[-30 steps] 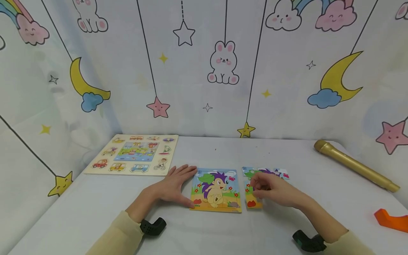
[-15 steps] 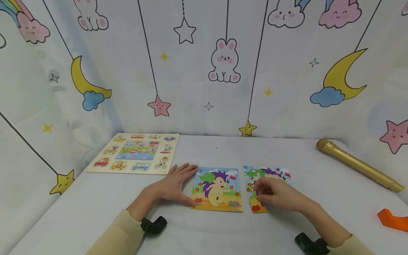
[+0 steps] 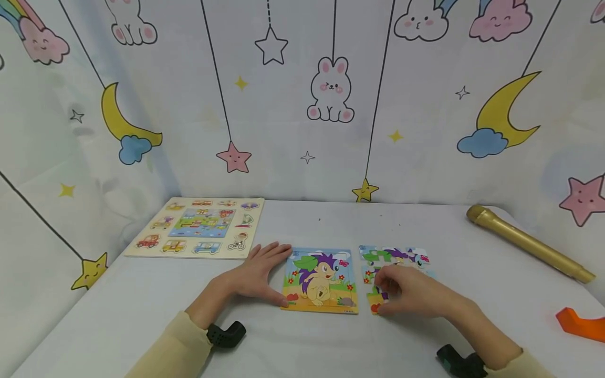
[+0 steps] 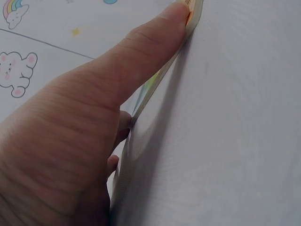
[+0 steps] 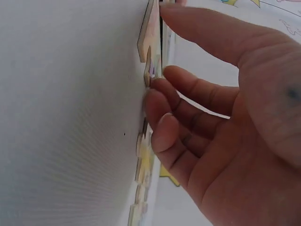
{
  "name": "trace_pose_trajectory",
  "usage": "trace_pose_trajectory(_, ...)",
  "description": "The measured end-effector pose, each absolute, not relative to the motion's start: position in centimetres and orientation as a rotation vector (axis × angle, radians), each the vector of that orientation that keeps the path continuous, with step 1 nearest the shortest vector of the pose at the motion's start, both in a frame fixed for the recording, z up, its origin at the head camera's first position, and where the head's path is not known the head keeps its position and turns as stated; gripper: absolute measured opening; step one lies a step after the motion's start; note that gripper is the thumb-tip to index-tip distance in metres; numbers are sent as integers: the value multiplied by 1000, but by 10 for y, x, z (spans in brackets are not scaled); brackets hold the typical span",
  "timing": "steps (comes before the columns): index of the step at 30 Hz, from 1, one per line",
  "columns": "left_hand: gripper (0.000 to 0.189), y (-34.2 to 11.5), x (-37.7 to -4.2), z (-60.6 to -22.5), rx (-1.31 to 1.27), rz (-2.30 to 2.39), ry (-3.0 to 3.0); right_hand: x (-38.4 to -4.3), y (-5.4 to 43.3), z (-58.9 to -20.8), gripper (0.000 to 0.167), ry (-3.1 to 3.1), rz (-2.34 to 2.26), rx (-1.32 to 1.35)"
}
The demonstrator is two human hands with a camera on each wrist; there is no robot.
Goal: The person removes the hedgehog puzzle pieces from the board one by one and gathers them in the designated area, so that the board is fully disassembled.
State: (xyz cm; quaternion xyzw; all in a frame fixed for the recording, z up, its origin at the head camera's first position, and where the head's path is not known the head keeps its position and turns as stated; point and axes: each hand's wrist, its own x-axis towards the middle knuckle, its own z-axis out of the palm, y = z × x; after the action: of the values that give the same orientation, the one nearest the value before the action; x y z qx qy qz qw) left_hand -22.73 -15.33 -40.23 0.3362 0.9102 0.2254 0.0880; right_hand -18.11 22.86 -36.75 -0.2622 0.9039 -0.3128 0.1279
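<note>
In the head view my left hand point(image 3: 257, 275) lies spread at the left side of a square hedgehog picture board point(image 3: 320, 281). Its thumb touches the board's lower left corner and its fingertips reach the upper left corner; the left wrist view shows the thumb point(image 4: 155, 35) on the board's edge. To the right lies a partly joined hedgehog jigsaw puzzle point(image 3: 370, 253). My right hand point(image 3: 416, 291) is over its lower part and hides many pieces. The right thumb touches the lower left corner piece point(image 5: 148, 35). The other fingers are loosely bent over the puzzle, apart from the thumb.
A large vehicle picture board point(image 3: 203, 248) lies at the back left of the white table point(image 3: 302, 346). On the right are a gold microphone-shaped stick point(image 3: 529, 244) and an orange object point(image 3: 580, 323). A patterned cloth point(image 3: 283, 115) stands behind the table.
My right hand first shifted the lower left piece toward me, away from the pieces above. Now its thumb has moved down onto that piece, with the fingers wider apart. My left hand has stayed put.
</note>
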Motion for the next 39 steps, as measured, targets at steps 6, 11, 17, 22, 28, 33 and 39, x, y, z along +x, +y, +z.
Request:
trace_pose_trajectory(6,111,-154,-227,-402,1007,670,2711,-177,224,-368,46,2672,-807,-717)
trace_pose_trajectory(11,111,-154,-227,-403,1010,671,2712,-176,222,-369,44,2692,-812,-730)
trace_pose_trajectory(17,111,-155,-227,-402,1009,675,2715,-178,222,-369,44,2704,-805,-758)
trace_pose_trajectory(22,111,-155,-227,-402,1010,681,2713,-178,223,-366,46,2686,-808,-753)
trace_pose_trajectory(28,111,-154,-227,-402,1011,683,2712,-177,223,-364,48,2685,-786,-768)
trace_pose_trajectory(33,111,-154,-227,-403,1009,682,2713,-177,224,-363,48,2685,-798,-774)
trace_pose_trajectory(39,110,-154,-228,-403,1012,676,2707,-180,217,-358,49,2675,-883,-864)
